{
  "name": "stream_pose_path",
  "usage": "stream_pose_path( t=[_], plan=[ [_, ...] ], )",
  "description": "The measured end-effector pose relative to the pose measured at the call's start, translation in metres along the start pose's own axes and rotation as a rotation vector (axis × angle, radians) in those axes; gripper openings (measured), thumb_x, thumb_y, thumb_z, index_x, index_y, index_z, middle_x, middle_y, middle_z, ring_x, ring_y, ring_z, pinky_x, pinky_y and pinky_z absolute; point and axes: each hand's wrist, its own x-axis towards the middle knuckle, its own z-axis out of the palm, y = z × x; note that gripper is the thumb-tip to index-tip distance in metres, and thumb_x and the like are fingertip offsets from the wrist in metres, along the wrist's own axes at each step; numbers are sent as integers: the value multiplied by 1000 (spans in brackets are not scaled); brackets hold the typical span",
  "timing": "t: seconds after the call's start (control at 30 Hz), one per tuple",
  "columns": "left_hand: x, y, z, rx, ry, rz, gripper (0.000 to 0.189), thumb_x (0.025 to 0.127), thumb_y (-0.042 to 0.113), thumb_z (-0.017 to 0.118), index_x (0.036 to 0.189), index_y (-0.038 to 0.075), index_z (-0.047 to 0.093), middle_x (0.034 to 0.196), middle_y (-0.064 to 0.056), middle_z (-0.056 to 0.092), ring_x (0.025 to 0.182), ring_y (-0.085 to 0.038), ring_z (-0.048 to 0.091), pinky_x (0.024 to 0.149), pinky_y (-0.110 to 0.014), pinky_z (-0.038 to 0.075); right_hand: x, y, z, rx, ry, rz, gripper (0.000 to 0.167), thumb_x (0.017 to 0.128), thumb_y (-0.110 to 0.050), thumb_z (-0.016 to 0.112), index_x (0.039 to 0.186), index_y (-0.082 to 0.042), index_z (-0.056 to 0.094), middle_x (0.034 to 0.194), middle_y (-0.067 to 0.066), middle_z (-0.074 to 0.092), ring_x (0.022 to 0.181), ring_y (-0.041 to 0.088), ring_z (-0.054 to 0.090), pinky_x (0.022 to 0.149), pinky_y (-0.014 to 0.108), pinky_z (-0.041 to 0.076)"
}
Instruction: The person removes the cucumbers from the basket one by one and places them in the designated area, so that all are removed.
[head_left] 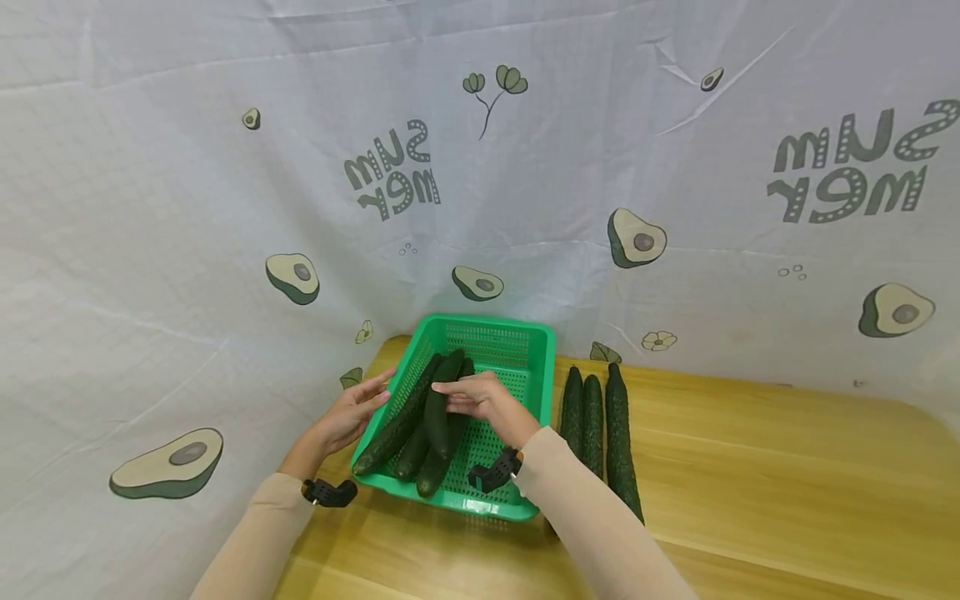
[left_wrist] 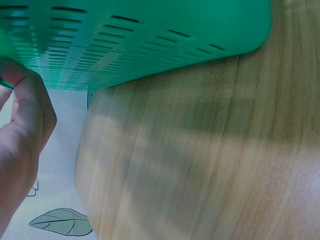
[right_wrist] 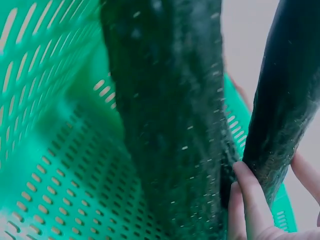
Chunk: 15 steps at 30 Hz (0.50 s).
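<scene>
Dark green in right hand (head_left: 482, 398): pinching bumpy, tapered cucumber (head_left: 437, 427) over slotted plastic basket (head_left: 487, 342), gripping rim (head_left: 550, 375) with left hand (head_left: 349, 418).

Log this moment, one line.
left hand: at green basket | right hand: pinches cucumber | basket: other cucumbers | table: more cucumbers

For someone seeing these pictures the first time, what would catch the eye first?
Probably the bright green basket on the wooden table, with the left hand against its left side. Inside, the right hand grips a cucumber above others. Three more cucumbers lie right of the basket.
</scene>
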Motion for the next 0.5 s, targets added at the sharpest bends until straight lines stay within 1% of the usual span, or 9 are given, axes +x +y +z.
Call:
stream_pose_path(
  t=[0.1, 0.13, 0.17, 0.2, 0.23, 0.27, 0.3, 0.4, 0.5],
  plan=[
    [1, 1, 0, 2, -2, 0, 61, 107, 19, 50, 161, 11, 21, 161, -24, 10, 136, -33, 29, 63, -12, 37, -2, -4, -1, 2, -23, 15, 58, 87, 1, 77, 136, 14, 51, 122, 27, 63, 92, 28, 71, 87, 39, 56],
    [1, 1, 0, 9, -4, 0, 61, 107, 20, 50, 161, 12, 21, 161, -23, 10, 138, -33, 28, 71, -11, 40, -2, -6, -2, 18, -37, 18, 57, 88, 1, 75, 137, 14, 50, 121, 26, 64, 95, 28, 70, 89, 39, 55],
    [1, 2, 0, 9, -5, 2, 61, 107, 19, 50, 161, 12, 21, 161, -24, 10, 139, -35, 28, 73, -16, 40, -3, -8, -2, 34, -52, 20, 57, 90, 2, 73, 139, 14, 48, 122, 27, 63, 100, 30, 69, 92, 40, 54],
    [1, 2, -1, 8, -10, 2, 61, 107, 19, 50, 161, 12, 21, 161, -24, 8, 145, -35, 21, 86, -16, 41, -3, -9, -2, 49, -60, 26, 57, 91, 2, 72, 141, 13, 46, 123, 27, 62, 105, 32, 67, 94, 40, 53],
    [1, 2, -1, 0, -17, 6, 61, 108, 18, 49, 161, 11, 20, 163, -23, 3, 149, -35, 3, 100, -20, 36, -3, -11, -2, 61, -69, 29, 60, 92, 3, 70, 144, 13, 43, 125, 27, 61, 111, 34, 64, 95, 40, 51],
    [2, 2, -1, -1, -22, 8, 61, 108, 18, 49, 161, 11, 20, 163, -23, 2, 150, -35, 0, 111, -25, 27, -3, -12, -2, 95, -85, 24, 63, 92, 6, 68, 146, 13, 37, 128, 31, 58, 116, 37, 61, 97, 42, 50],
    [2, 1, -1, -5, -25, 9, 61, 108, 18, 48, 161, 11, 19, 163, -23, 0, 150, -36, -2, 116, -32, 21, -4, -13, -2, 109, -90, 26, 65, 93, 6, 67, 148, 12, 34, 130, 31, 56, 119, 38, 59, 99, 43, 49],
    [1, 1, -1, -21, -29, 9, 61, 108, 16, 48, 161, 10, 18, 163, -23, -5, 150, -36, -5, 118, -45, 6, -8, -14, -4, 93, -92, 10, 67, 93, 5, 68, 150, 11, 32, 135, 31, 53, 117, 38, 60, 99, 43, 49],
    [-1, 0, -1, -15, -24, 3, 62, 108, 17, 48, 161, 11, 18, 164, -22, -6, 150, -36, -5, 118, -46, 5, -16, -13, -8, 23, -65, -16, 66, 91, -3, 73, 147, 10, 40, 135, 25, 55, 104, 31, 65, 94, 40, 52]
  ],
)
